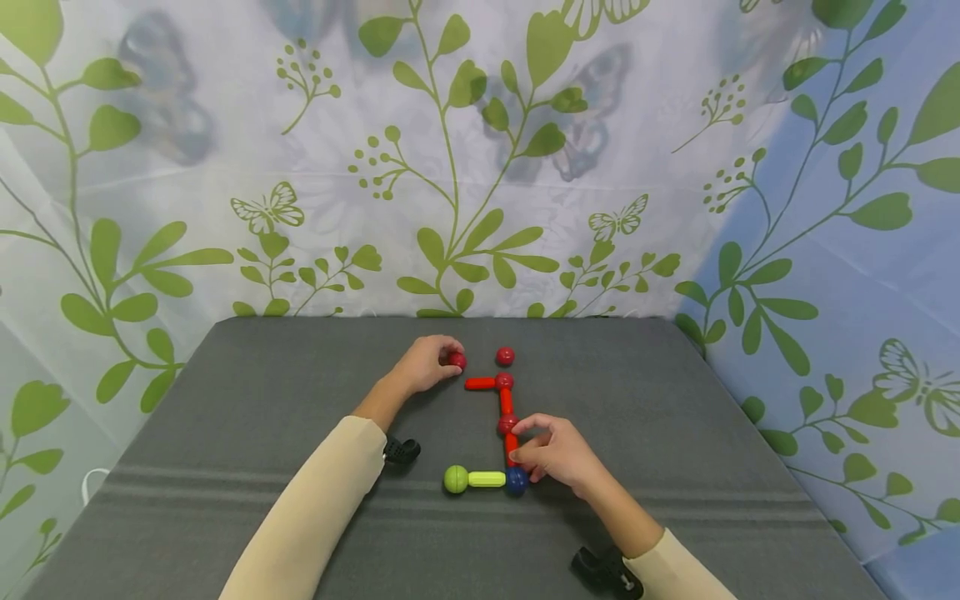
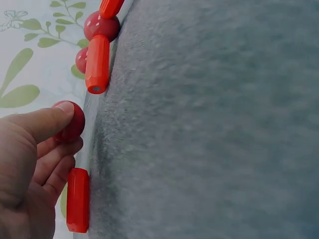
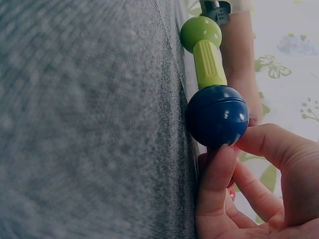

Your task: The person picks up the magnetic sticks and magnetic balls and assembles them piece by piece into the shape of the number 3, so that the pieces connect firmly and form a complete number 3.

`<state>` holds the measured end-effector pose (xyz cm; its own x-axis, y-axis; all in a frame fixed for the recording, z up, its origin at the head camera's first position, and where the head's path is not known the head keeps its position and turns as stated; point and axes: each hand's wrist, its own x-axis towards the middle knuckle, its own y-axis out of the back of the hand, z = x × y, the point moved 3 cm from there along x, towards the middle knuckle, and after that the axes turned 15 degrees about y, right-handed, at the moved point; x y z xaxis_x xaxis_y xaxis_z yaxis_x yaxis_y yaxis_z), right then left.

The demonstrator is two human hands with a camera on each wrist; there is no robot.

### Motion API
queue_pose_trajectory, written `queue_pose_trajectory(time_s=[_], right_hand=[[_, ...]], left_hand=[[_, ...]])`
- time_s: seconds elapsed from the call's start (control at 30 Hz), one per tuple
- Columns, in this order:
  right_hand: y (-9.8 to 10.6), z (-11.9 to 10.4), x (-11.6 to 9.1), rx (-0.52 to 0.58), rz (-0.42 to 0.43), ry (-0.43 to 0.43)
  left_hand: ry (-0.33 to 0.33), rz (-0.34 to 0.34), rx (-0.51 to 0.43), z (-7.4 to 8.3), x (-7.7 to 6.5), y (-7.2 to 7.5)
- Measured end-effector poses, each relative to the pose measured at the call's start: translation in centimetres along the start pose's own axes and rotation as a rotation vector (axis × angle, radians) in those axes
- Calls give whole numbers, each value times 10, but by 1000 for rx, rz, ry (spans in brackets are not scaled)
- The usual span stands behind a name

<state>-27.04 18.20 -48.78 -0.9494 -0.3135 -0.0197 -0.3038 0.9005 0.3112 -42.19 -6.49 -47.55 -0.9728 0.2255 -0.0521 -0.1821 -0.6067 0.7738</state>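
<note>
My left hand [image 1: 429, 364] pinches a red ball [image 2: 73, 122] between thumb and fingers, above the far part of the table. A chain of balls and rods lies to its right. From a red rod [image 1: 480, 383] at its far end, it runs through a red ball [image 1: 504, 382], another rod [image 1: 506, 402] and a second ball [image 1: 507, 425]. My right hand [image 1: 558, 452] pinches the near red rod [image 1: 512, 443], beside the blue ball [image 3: 218, 117]. From the blue ball, a yellow-green rod [image 3: 209, 63] leads to a green ball [image 3: 201, 34]. The right fingers hide part of the pinched rod.
Behind the chain sits a separate red ball [image 1: 506, 356]. A red rod [image 2: 77, 200] shows beside the left fingers in the left wrist view. Grey cloth covers the table [image 1: 675, 400]. A leaf-patterned curtain [image 1: 480, 167] hangs behind it.
</note>
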Motion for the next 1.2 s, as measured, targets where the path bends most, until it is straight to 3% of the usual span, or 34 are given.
queue_pose_trajectory(time_s=[0.43,1.2], right_hand=[[0,1,1,-6,5,-3],[-1,1,1,2,-9,13]], left_hand=[[-29,-12,37,-3,-17,-4],[-33,-30,34,-2,-20,-8]])
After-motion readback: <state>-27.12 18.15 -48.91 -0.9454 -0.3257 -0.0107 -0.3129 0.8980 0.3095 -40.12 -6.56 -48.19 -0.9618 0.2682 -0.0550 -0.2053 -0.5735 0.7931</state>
